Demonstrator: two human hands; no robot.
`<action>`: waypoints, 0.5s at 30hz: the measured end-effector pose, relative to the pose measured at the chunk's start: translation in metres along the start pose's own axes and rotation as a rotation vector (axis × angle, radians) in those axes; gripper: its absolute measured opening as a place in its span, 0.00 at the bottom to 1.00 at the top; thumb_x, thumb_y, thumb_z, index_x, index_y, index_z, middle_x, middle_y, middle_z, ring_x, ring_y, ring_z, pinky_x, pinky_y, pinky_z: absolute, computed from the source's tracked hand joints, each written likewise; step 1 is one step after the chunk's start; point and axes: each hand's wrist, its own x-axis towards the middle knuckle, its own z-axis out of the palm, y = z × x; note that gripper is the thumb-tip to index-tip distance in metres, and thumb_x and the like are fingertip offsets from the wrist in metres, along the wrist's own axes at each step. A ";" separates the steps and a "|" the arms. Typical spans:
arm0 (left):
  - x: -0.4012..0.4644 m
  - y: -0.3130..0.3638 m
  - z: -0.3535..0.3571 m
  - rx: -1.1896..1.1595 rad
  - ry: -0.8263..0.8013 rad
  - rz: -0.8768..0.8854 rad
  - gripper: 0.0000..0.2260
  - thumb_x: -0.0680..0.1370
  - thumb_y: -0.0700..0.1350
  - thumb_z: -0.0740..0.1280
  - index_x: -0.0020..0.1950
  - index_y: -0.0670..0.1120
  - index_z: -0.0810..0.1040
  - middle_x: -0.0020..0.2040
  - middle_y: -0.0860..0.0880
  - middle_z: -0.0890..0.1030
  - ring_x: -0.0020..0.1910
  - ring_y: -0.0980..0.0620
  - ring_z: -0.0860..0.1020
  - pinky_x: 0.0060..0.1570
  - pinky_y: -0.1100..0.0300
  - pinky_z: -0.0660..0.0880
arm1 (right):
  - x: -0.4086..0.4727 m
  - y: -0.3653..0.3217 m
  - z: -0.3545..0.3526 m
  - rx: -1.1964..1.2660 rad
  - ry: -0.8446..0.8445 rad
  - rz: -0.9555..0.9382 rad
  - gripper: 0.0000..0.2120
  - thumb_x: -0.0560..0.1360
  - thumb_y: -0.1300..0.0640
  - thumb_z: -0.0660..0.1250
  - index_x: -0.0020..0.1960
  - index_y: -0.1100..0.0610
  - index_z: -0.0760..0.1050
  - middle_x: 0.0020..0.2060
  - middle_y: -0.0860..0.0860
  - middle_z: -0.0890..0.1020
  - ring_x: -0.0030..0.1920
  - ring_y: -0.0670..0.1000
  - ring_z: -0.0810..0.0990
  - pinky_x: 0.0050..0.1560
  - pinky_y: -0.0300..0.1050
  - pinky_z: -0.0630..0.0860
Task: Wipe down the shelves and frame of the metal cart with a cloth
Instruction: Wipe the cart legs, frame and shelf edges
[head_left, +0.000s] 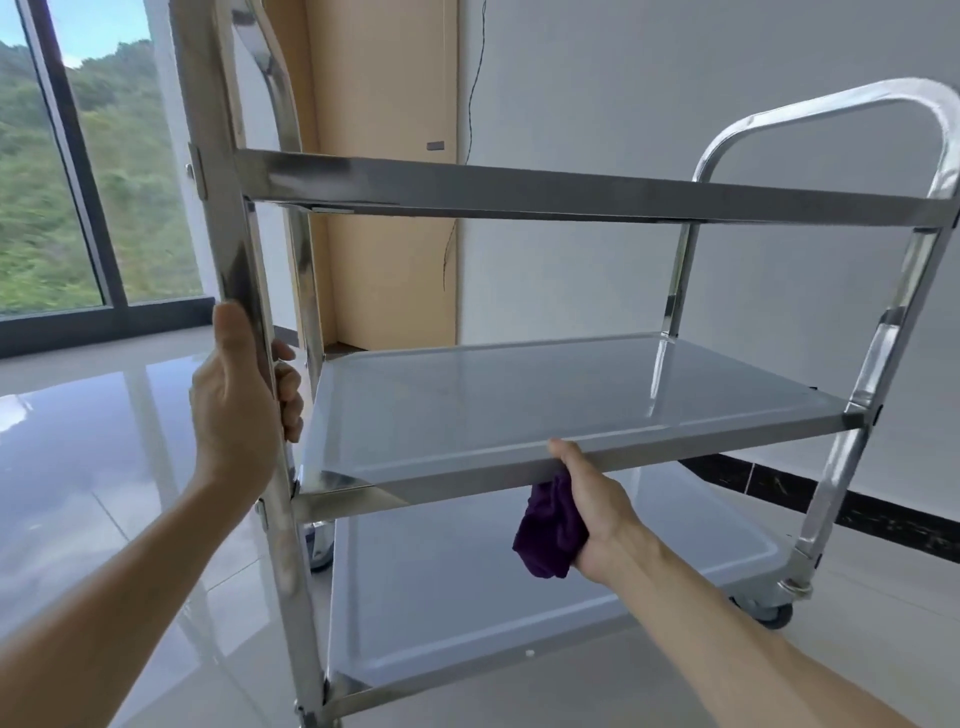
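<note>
A three-shelf stainless steel cart fills the view, with a top shelf (571, 195), a middle shelf (545, 400) and a bottom shelf (493, 597). My left hand (236, 400) grips the near left upright post (234, 234) just above the middle shelf. My right hand (592, 512) holds a bunched purple cloth (550, 535) against the front rim and underside of the middle shelf, thumb on top of the rim. Its fingers are hidden under the shelf.
The cart stands on a glossy tiled floor (104, 441) on caster wheels (774, 613). A large window (62, 182) is at the left, a wooden panel (389, 208) with a hanging cable behind, and a white wall with dark skirting at the right.
</note>
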 end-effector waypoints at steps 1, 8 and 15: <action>0.001 -0.002 0.004 -0.014 -0.017 -0.012 0.32 0.69 0.78 0.54 0.36 0.49 0.73 0.25 0.50 0.69 0.22 0.49 0.66 0.23 0.61 0.65 | -0.001 -0.001 -0.005 -0.009 0.014 -0.012 0.20 0.69 0.45 0.76 0.53 0.58 0.82 0.40 0.53 0.82 0.42 0.55 0.81 0.53 0.52 0.79; 0.005 -0.010 0.031 -0.080 -0.136 -0.083 0.30 0.70 0.77 0.55 0.31 0.51 0.73 0.26 0.51 0.69 0.23 0.51 0.65 0.22 0.62 0.64 | -0.009 -0.008 -0.028 -0.002 0.081 -0.065 0.21 0.69 0.43 0.76 0.54 0.56 0.82 0.43 0.53 0.83 0.44 0.55 0.82 0.50 0.50 0.79; 0.005 -0.011 0.040 -0.048 -0.259 -0.066 0.30 0.73 0.75 0.54 0.35 0.49 0.73 0.29 0.49 0.70 0.25 0.50 0.69 0.25 0.59 0.68 | -0.024 -0.015 -0.044 -0.088 0.047 -0.054 0.25 0.68 0.38 0.75 0.54 0.57 0.81 0.37 0.52 0.81 0.39 0.54 0.81 0.42 0.47 0.78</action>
